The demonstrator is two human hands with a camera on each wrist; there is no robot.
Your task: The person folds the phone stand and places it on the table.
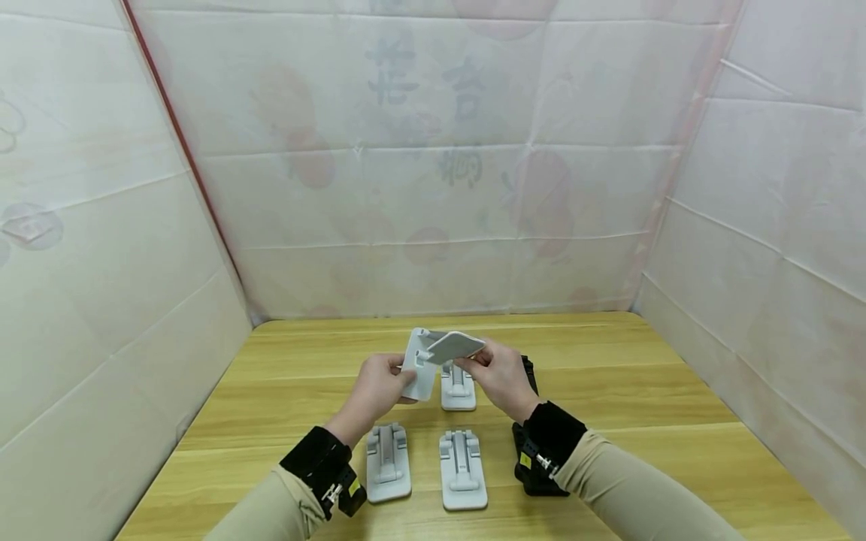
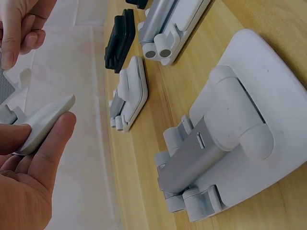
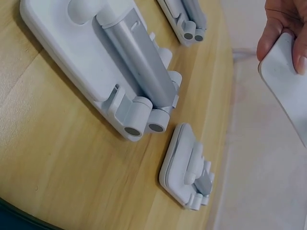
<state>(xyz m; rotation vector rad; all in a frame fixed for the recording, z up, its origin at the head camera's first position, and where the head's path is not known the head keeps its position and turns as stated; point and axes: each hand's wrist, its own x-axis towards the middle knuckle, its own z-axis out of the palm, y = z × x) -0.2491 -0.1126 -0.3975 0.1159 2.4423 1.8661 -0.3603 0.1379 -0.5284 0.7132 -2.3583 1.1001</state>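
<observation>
Both hands hold a partly unfolded white phone stand above the table. My left hand grips its base plate, thumb on the face, also seen in the left wrist view. At the raised cradle plate, my right hand pinches the edge between thumb and fingers. Beneath and nearer lie three folded white phone stands: one at near left, one at near middle and one farther back, partly behind the held stand. Grey hinged arms show on them in the left wrist view.
Black folded stands lie on the right of the wooden table, partly hidden behind the right wrist in the head view. Pale sheet walls enclose the table at the back and both sides.
</observation>
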